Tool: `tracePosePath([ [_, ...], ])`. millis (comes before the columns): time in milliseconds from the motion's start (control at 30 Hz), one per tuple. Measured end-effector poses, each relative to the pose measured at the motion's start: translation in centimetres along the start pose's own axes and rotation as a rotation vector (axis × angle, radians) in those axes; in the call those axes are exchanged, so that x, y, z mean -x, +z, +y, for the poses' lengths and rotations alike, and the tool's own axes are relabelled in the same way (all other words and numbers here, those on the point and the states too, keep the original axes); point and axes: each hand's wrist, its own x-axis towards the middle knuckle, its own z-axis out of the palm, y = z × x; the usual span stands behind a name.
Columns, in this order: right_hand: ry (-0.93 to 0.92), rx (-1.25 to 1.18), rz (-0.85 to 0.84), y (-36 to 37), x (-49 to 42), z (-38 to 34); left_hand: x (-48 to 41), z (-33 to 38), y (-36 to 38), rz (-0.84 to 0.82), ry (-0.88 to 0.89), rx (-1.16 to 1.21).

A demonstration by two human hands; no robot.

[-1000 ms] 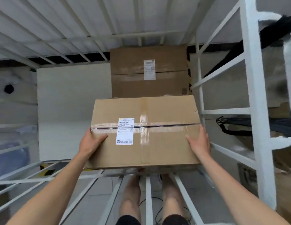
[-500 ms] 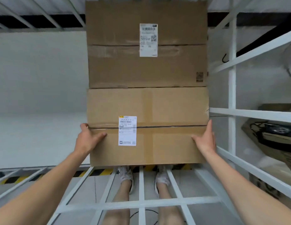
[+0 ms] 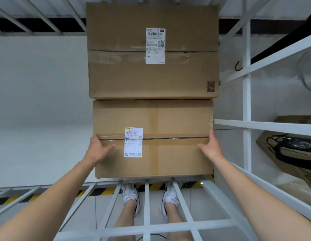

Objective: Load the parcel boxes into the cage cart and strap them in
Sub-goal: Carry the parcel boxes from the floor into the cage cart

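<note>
Head view: the left hand's (image 3: 99, 150) fingers (image 3: 94, 136) drop over the left side of the light brown taped cardboard box (image 3: 177, 153) and are mostly hidden, so how far they curl cannot be told. Only its thumb lies in sight across the top face. The right hand (image 3: 210, 146) mirrors it, with its thumb on top and its fingers running along the right edge. Both hands clasp the box between them, with the forearms stretched forward and spread. The box has a white shipping label (image 3: 133, 142) whose print is too small to read. It sits inside the white barred metal cage cart (image 3: 246, 101), its far edge touching the larger, darker brown cardboard box (image 3: 125, 70). The box's base and the floor beneath it are hidden.
</note>
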Motion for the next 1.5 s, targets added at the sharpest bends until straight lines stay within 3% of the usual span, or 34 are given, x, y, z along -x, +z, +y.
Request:
tracePosePath([
  [167, -0.184, 0.158, 0.015, -3.1, 6.9, -3.5, 7.7, 6.4, -1.4, -0.026, 0.232, -0.292],
  [300, -0.232, 0.328, 0.014, -6.7, 15.8, -6.6, 16.9, 11.9, -3.5, -0.068, 0.375, -0.587],
  [533, -0.316, 0.396, -0.018, -14.4, 34.4, -7.4, 34.6, 19.7, -8.5, -0.069, 0.497, -0.674],
  [733, -0.314, 0.327, 0.185, -20.2, 44.2, -2.9, 45.6, 24.7, -7.8, -0.049, 0.763, -0.81],
  [900, -0.163, 0.105, 0.34, -24.2, 49.0, 5.0, 54.2, 27.7, -1.6, -0.14, 1.034, -0.951],
  [1100, 0.112, -0.141, 0.453, -27.1, 54.8, 18.9, 65.3, 28.4, 10.8, -0.309, 1.287, -1.142],
  [1333, 0.387, -0.448, 0.62, -26.9, 61.1, 38.1, 78.7, 23.9, 28.0, -0.544, 1.496, -1.29],
  [1500, 0.518, -0.643, 0.734, -25.9, 64.1, 47.8, 85.7, 19.6, 37.5, -0.651, 1.571, -1.375],
])
